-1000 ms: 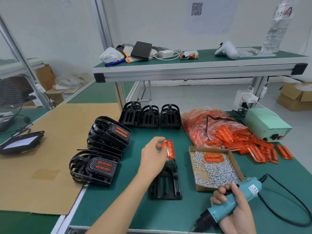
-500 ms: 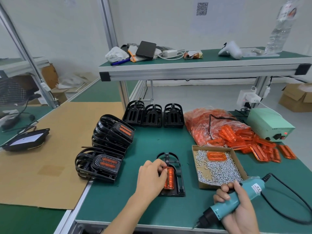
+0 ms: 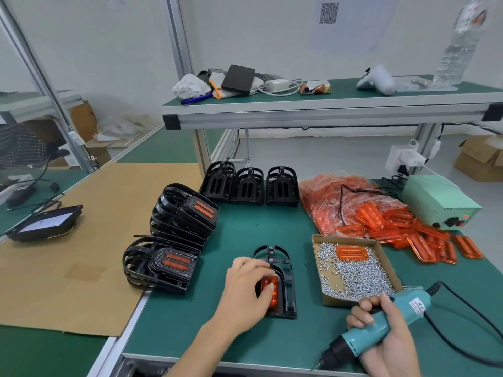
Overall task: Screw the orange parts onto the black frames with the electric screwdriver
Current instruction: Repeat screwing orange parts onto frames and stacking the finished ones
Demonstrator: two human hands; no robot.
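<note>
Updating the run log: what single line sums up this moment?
left hand: seating orange part in black frame | right hand: holds screwdriver | screws: none driven

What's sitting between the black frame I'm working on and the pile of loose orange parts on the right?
In the head view, the cardboard box of screws lies between the black frame and the loose orange parts, with one orange part resting on the screws.

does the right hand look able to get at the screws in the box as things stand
Probably not yet: the right hand is wrapped around the electric screwdriver, so no fingers are free, though the screw box sits open just ahead.
</note>
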